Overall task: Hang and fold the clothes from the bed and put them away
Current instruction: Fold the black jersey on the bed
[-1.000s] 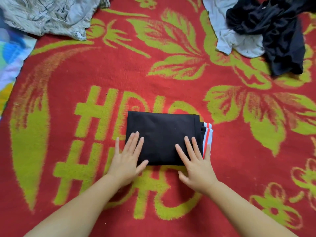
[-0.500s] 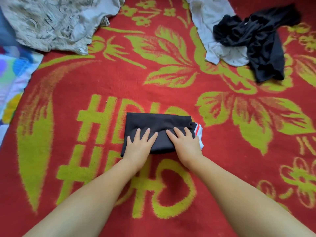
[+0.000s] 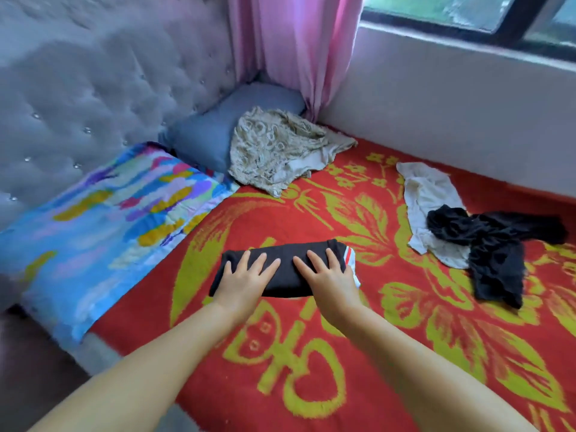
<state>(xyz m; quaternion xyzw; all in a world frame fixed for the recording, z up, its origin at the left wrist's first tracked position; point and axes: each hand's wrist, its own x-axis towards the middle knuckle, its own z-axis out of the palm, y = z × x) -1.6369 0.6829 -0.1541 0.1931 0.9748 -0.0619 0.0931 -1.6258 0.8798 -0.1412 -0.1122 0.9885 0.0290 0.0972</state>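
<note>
2 bare forearms reach forward over the red blanket with yellow-green leaf and letter patterns (image 3: 358,385) that covers the bed. The left hand (image 3: 246,280) lies flat on the left half of the folded black garment with red and white stripes at one end (image 3: 286,277), fingers straight and slightly spread, gripping nothing. The right hand (image 3: 330,275) lies flat on the right half in the same way, fingers straight and fanned, pressing down on the cloth without curling round it. The folded garment sits on the blanket near the middle of the view, its striped end pointing right.

To the left, beside the blanket, lies a blue pillow with multicoloured brush-stroke print (image 3: 93,226). To the right, well apart from the folded piece, a crumpled black garment (image 3: 495,254) lies partly over a rumpled white cloth (image 3: 427,194). Further back, a beige patterned garment (image 3: 280,148) is heaped against a plain blue-grey pillow (image 3: 212,132). Behind these stand a grey tufted headboard (image 3: 93,82), a pink curtain (image 3: 296,45), and a white wall (image 3: 452,104) under a dark-framed window (image 3: 498,17).
</note>
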